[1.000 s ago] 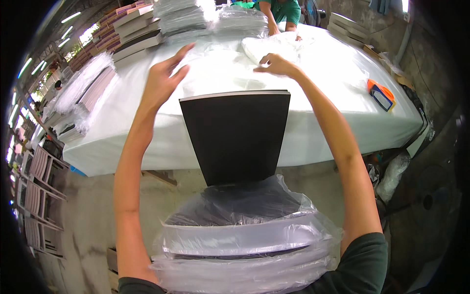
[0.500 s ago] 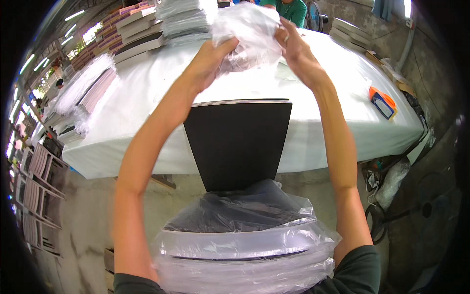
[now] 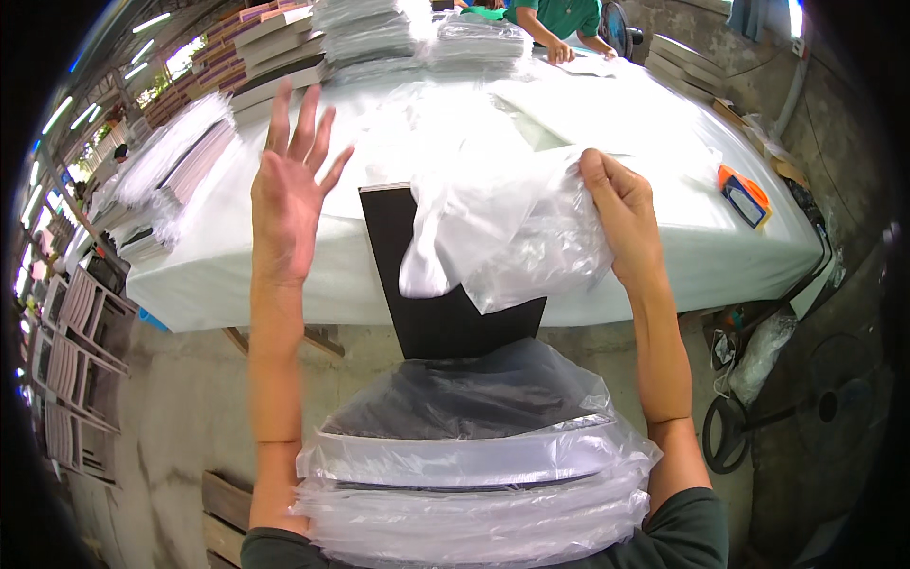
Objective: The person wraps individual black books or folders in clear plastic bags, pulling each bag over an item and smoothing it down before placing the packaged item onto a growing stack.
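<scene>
My right hand (image 3: 621, 209) pinches the edge of a crumpled clear plastic bag (image 3: 531, 232), which hangs leftward over a flat black board (image 3: 389, 242). That board stands upright against the table's front edge, its upper right part hidden by the bag. My left hand (image 3: 296, 185) is raised left of the board, fingers spread, holding nothing. Close to my body, between my forearms, lies a pile of plastic-wrapped flat packs (image 3: 464, 512). The topmost wrapped one (image 3: 474, 398) shows dark through its film and meets the board's lower end.
A white-covered table (image 3: 237, 275) spans the view. Wrapped stacks (image 3: 370, 38) stand at its far side, more (image 3: 175, 171) at its left. An orange and blue tape dispenser (image 3: 744, 197) lies at right. A person in green (image 3: 559, 19) works across. Chairs (image 3: 85, 313) line the left.
The bag has come down and nearer, from above the table to in front of the black board. My left hand has let go of it and moved left, opening.
</scene>
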The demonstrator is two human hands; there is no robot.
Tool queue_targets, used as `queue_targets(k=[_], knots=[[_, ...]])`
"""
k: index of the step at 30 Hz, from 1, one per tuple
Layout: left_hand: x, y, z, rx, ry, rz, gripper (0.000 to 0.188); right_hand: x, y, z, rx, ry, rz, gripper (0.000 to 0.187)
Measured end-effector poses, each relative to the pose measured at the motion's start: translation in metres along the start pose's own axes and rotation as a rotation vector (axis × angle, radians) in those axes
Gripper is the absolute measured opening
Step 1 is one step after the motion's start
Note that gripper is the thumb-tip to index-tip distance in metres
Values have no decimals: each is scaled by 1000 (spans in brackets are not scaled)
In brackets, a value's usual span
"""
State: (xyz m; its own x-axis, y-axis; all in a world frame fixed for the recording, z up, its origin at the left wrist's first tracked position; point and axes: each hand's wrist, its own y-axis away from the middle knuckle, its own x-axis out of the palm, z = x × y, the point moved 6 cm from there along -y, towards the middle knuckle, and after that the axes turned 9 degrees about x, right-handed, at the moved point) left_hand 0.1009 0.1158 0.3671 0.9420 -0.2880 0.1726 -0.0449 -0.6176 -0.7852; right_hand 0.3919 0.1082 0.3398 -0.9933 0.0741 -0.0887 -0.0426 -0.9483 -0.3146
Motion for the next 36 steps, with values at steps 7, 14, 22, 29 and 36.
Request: queue_targets(k=[7, 14, 22, 29, 36], knots=[[63, 32, 47, -327, -612, 679, 52, 40, 40, 39, -699, 424, 95, 19], [-38, 20, 59, -579, -92, 1, 43, -3, 52, -1, -342, 216, 215, 14], [37, -8, -32, 192, -803, 219, 60, 9, 30, -2, 67, 378, 252, 24], [88, 48, 56, -812, -89, 452, 49, 23, 13, -10, -30, 167, 385, 62], [64, 50, 57, -570, 148, 157, 46, 47, 34, -82, 375, -335, 458, 53]])
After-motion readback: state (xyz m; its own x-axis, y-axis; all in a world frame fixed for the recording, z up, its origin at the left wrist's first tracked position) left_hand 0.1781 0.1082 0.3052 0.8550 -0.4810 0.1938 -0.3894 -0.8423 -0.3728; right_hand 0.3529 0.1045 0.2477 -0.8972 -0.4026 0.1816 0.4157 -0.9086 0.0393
